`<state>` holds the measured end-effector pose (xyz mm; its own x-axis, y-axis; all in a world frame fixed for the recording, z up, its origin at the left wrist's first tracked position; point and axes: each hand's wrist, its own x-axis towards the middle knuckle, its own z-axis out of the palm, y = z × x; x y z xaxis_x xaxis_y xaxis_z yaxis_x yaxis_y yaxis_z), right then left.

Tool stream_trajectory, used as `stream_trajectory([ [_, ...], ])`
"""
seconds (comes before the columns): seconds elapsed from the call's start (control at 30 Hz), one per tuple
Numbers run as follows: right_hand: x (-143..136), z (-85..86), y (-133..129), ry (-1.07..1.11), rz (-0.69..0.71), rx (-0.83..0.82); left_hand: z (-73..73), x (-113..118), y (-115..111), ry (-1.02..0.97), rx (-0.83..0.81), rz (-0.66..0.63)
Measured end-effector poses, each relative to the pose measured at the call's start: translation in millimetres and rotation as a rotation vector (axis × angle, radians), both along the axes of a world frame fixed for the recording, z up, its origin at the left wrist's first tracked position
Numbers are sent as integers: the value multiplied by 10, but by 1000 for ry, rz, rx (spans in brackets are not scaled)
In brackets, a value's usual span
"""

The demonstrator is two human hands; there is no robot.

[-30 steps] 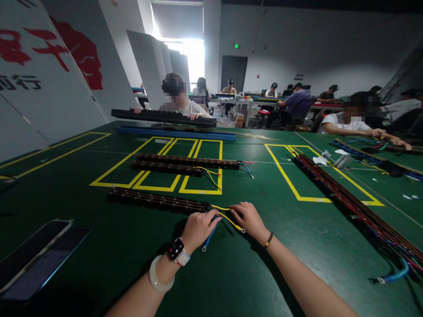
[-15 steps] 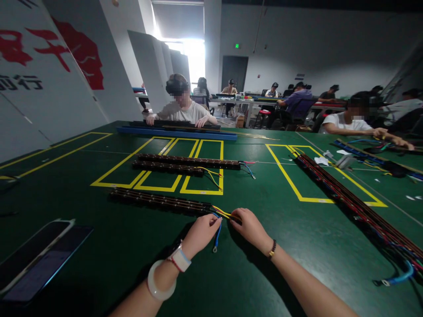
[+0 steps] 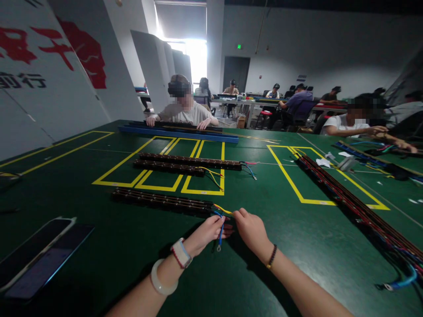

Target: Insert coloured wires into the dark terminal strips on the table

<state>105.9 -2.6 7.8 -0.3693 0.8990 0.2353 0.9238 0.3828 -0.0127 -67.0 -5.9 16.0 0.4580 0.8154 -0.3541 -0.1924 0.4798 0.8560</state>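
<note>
One blue wire (image 3: 220,237) sat pinched in the left hand (image 3: 206,234), one yellow wire (image 3: 222,208) in the right hand (image 3: 251,230); uneven pulling risked dragging the dark strip (image 3: 161,200) beyond the left hand askew.

wearer's hands (image 3: 205,235): 2 | short strips (image 3: 161,200): 3 | long strips (image 3: 343,200), right: overlapping, count unclear | phones (image 3: 49,266): 2 | watch strap (image 3: 181,253): 1 | bangle (image 3: 154,278): 1 | bead bracelet (image 3: 272,256): 1 | exit sign (image 3: 239,46): 1 | door (image 3: 236,74): 1
</note>
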Motion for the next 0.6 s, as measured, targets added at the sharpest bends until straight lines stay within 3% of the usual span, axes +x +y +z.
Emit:
stream_trajectory([
  [0.13,-132,76,-177,-135,164,161,-84,56,24,-178,34,47],
  [0.3,-331,-21,-370,-52,250,270,-183,52,44,-203,-14,91],
  [0.4,-391,-31,-431,127,210,171,-193,34,43,-209,-34,89],
  [0.6,-294,162,-383,402,130,-138,-197,31,41,-168,-45,93],
])
